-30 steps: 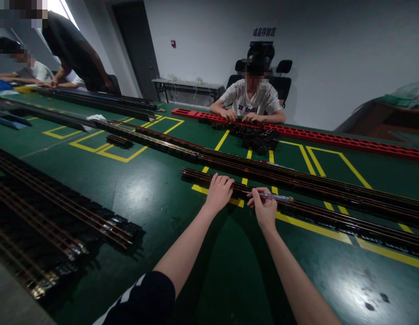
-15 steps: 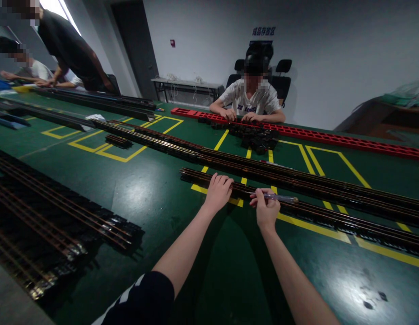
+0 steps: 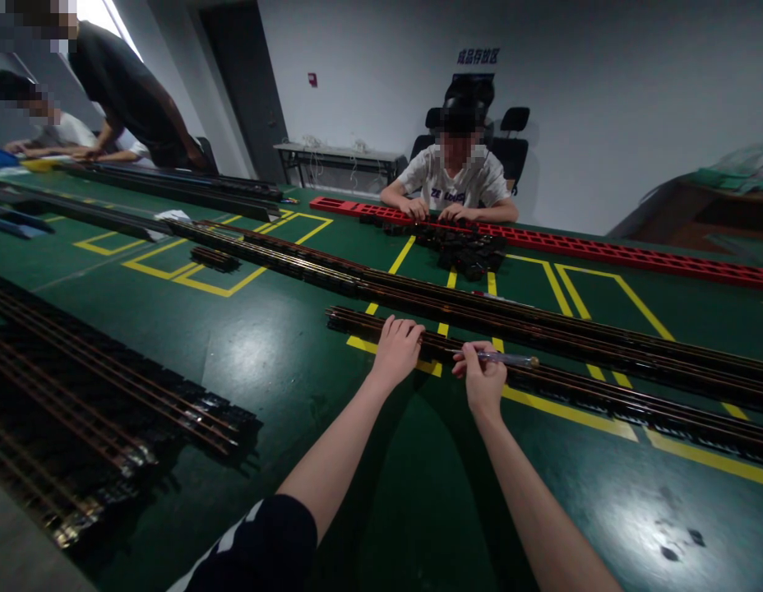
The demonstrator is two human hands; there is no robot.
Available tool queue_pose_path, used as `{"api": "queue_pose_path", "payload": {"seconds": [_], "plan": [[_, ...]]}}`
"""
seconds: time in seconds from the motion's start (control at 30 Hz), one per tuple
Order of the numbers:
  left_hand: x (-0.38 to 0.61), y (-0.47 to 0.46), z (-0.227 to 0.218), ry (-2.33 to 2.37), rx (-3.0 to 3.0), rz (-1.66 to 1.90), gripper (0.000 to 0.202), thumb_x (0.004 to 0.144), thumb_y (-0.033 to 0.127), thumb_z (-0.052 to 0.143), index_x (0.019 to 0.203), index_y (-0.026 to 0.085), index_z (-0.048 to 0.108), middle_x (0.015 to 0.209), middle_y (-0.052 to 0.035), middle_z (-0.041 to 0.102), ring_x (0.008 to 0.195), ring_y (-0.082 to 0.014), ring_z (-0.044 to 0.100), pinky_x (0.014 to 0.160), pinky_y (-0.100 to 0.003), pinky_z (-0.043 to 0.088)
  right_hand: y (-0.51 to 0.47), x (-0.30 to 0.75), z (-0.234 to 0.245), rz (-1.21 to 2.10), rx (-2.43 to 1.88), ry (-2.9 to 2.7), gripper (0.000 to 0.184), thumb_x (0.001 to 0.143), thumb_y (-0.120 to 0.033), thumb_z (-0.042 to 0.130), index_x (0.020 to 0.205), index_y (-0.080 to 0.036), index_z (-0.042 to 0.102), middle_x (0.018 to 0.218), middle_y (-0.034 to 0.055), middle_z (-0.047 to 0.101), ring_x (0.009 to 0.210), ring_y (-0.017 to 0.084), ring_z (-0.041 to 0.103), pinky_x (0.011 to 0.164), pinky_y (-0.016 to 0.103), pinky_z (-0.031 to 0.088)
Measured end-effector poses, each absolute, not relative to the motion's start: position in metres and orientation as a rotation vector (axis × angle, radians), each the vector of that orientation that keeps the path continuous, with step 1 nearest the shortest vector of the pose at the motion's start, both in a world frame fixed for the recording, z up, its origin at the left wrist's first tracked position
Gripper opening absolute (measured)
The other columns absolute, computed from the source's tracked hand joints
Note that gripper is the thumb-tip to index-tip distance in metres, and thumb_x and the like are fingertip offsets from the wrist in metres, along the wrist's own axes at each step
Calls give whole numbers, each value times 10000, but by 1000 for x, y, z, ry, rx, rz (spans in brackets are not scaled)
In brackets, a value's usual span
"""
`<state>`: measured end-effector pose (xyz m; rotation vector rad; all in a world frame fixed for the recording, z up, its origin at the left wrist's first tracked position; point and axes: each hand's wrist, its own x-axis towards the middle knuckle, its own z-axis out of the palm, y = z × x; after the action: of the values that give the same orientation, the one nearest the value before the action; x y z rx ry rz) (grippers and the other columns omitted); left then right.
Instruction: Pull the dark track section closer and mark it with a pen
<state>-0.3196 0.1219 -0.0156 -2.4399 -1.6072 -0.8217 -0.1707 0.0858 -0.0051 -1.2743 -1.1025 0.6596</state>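
Observation:
My left hand (image 3: 398, 349) rests with curled fingers on the near end of a long dark rail strip with copper lines (image 3: 603, 393) lying across the green table (image 3: 264, 353). Just to its right, my right hand (image 3: 482, 380) pinches a clear-handled screwdriver (image 3: 505, 359), which lies along the same strip and points right. A second, longer rail strip (image 3: 542, 325) runs parallel just behind.
A stack of similar rail strips (image 3: 98, 403) lies at the near left. A person in a white shirt (image 3: 459, 182) sits opposite by a long red rail (image 3: 603, 249) and a heap of black parts (image 3: 471, 251). Two more people stand at far left. Yellow lines mark the table.
My right hand shifted slightly right along the strip with the screwdriver, then settled. The left hand has stayed in place.

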Motion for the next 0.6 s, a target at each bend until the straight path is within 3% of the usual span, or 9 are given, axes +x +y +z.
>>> {"api": "queue_pose_path", "payload": {"seconds": [0.27,0.6], "plan": [[-318,120,-13,-1575,-2421,-763,362,875,140,431,1204,215,562,1133,-50,612,1117,-216,513,1123,-458,260,87,-171,-5,636,-1282,-1086,307,778,-485,573,743,-183,527,566,-12,600,399,98,536,395,212,429],[-318,121,-15,-1606,-2346,-767,354,844,98,439,1129,215,614,1128,-50,628,1134,-232,508,1138,-485,239,87,-172,-8,654,-1262,-1159,294,807,-474,554,768,-183,536,612,-7,620,419,89,540,417,205,422]]}}
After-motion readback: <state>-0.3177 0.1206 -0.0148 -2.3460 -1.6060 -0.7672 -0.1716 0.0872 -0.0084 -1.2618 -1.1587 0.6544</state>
